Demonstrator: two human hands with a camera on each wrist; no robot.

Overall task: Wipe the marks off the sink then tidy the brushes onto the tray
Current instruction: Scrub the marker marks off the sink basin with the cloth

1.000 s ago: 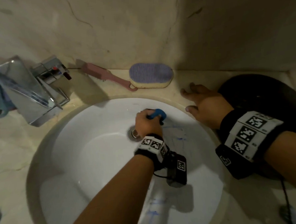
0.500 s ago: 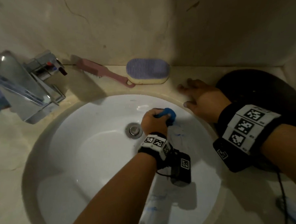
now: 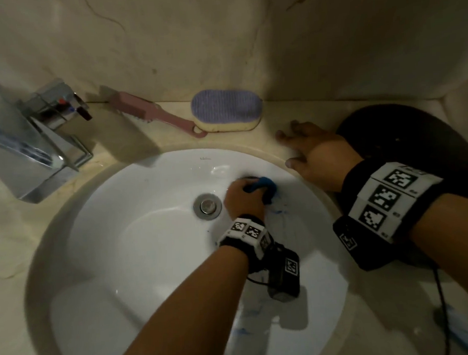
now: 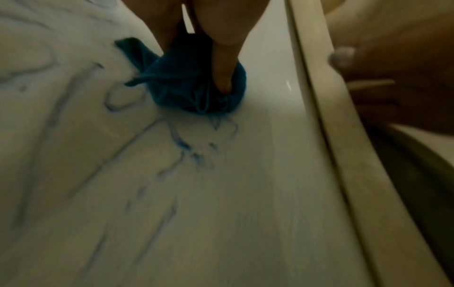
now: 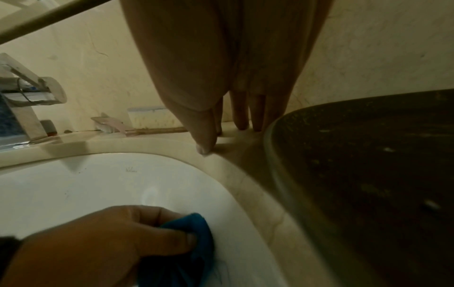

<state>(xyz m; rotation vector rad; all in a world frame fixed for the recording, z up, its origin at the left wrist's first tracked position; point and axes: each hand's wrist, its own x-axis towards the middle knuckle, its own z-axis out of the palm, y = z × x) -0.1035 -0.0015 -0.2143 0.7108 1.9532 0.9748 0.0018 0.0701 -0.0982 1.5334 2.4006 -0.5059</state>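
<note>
While scrubbing the right inner wall of the sink [image 3: 127,237], just right of the drain [image 3: 208,206], left hand [image 3: 242,196] clamped round a bunched blue cloth [image 4: 196,91], fingers curled over it and pressing it onto the porcelain. Blue marks [image 4: 186,147] lying immediately on the wrist side of the cloth, trailing down the basin wall toward the near rim, roughly along the line of the forearm; so, as a judgement, a pull straight back toward the body needed next rather than a sideways sweep. More faint strokes further down the wall, so wiping far from done. Right hand [image 3: 310,146] flat and spread on the counter beside the sink rim, holding nothing, touching the edge of the dark round tray [image 3: 415,146]. Pink brush [image 3: 153,116] and purple-topped scrub brush [image 3: 227,114] resting against the back wall, nearer the right hand, handle of the pink one pointing toward it.
</note>
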